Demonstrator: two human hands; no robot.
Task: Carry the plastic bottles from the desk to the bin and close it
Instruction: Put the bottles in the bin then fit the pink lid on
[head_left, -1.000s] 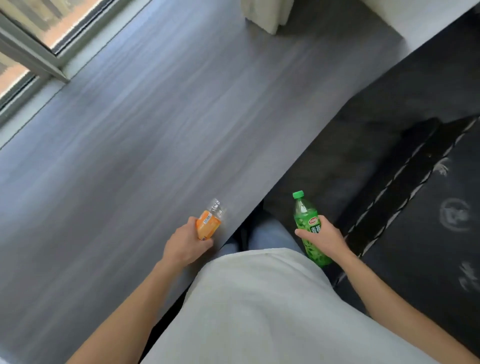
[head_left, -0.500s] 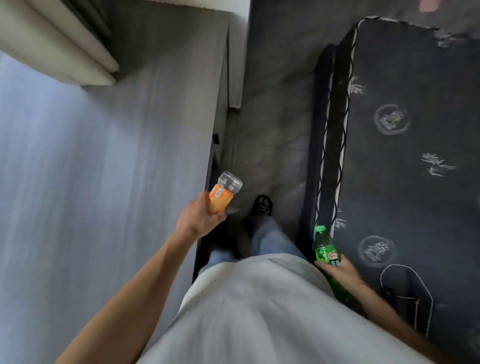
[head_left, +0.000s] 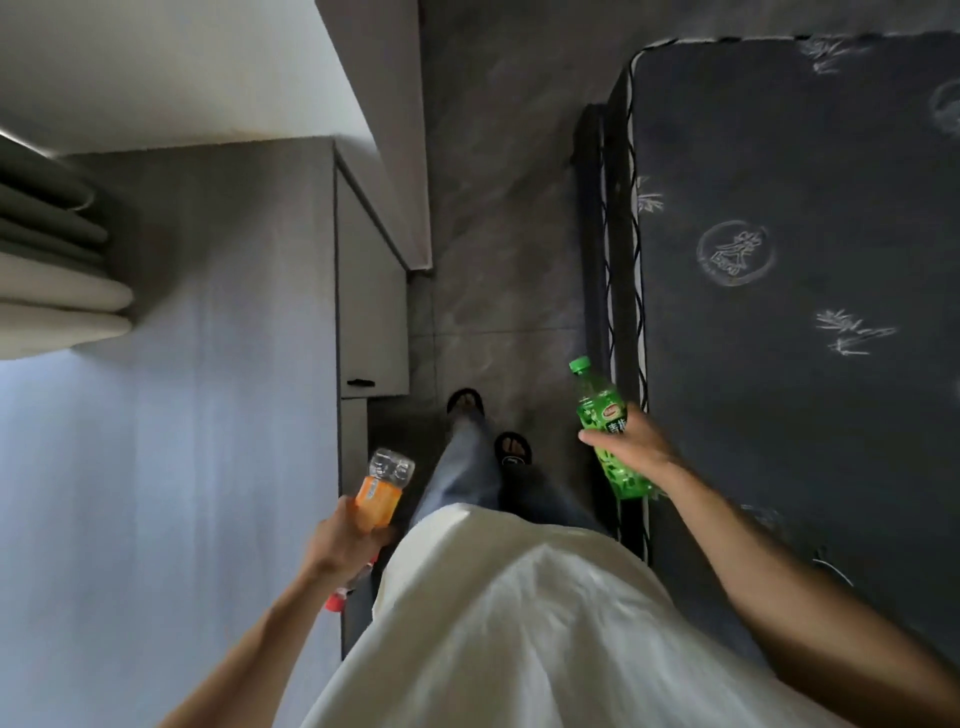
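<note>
My left hand (head_left: 343, 540) grips a clear bottle with an orange label (head_left: 382, 491), its bottom end pointing away from me and its red cap below my wrist. The bottle hangs just past the grey desk's (head_left: 208, 415) right edge. My right hand (head_left: 631, 444) holds a green bottle with a green cap (head_left: 602, 415), cap pointing forward, above the floor beside a dark mattress. No bin is in view.
A narrow strip of grey tiled floor (head_left: 498, 234) runs ahead between the desk and the dark patterned mattress (head_left: 779, 260) on the right. My sandalled feet (head_left: 488, 426) stand in it. Pale curtain folds (head_left: 47, 291) hang at the left. A white wall panel (head_left: 384, 104) juts ahead.
The view has swung right, off the desk top and along the gap beside the mattress. Both hands still hold their bottles; the right one has come up and forward.
</note>
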